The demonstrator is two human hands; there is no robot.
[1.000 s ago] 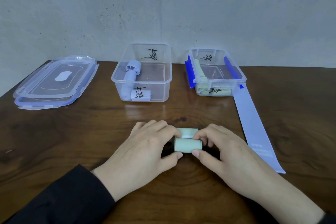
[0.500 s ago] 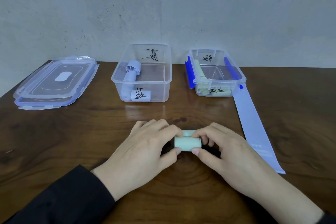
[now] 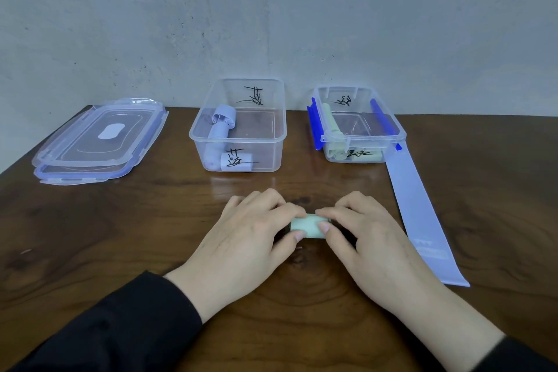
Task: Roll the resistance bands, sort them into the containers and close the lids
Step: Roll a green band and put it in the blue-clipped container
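Observation:
A pale green resistance band (image 3: 308, 228), rolled into a short cylinder, lies on the wooden table between my hands. My left hand (image 3: 247, 241) pinches its left end with thumb and fingers, and my right hand (image 3: 365, 238) pinches its right end the same way. Behind them stand two clear containers without lids: the left container (image 3: 238, 137) holds rolled lavender bands, the right container (image 3: 360, 136) holds rolled green bands. A flat lavender band (image 3: 416, 214) stretches unrolled from the right container toward me.
Two clear lids with blue rims (image 3: 99, 142) are stacked at the table's back left. A blue clip strip (image 3: 314, 124) leans on the right container's left side. A grey wall (image 3: 271, 24) rises right behind the containers.
The loose green tail that showed behind the roll has been wound in. Both hands have closed in over the roll, and it has moved slightly away from me.

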